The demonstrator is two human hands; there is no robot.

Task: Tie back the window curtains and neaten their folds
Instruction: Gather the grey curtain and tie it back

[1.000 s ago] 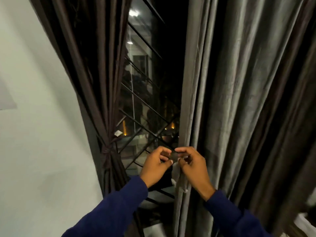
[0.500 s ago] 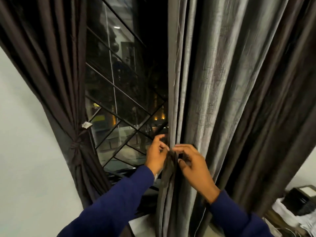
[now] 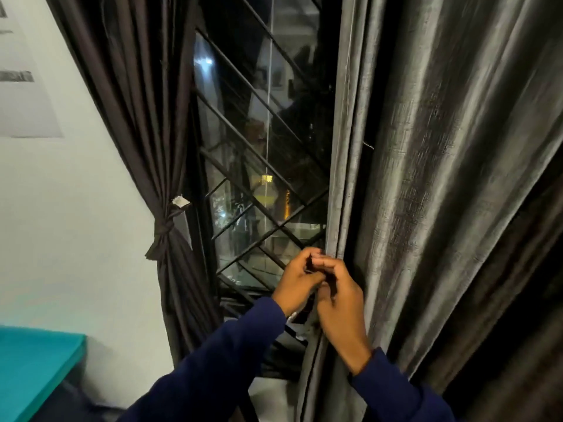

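With the left curtain (image 3: 146, 123) already tied, both grips, left hand (image 3: 297, 281) and right hand (image 3: 341, 303), pinch the right curtain (image 3: 426, 178) edge at lower centre; next, gather its folds for tying.

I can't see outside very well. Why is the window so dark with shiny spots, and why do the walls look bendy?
Head view: it is night, so the barred window glass shows only small lit patches; indoor light gives the grey folded curtain a sheen; the wide-angle lens tilts the white wall and the tied dark brown curtain; edges look slightly soft.
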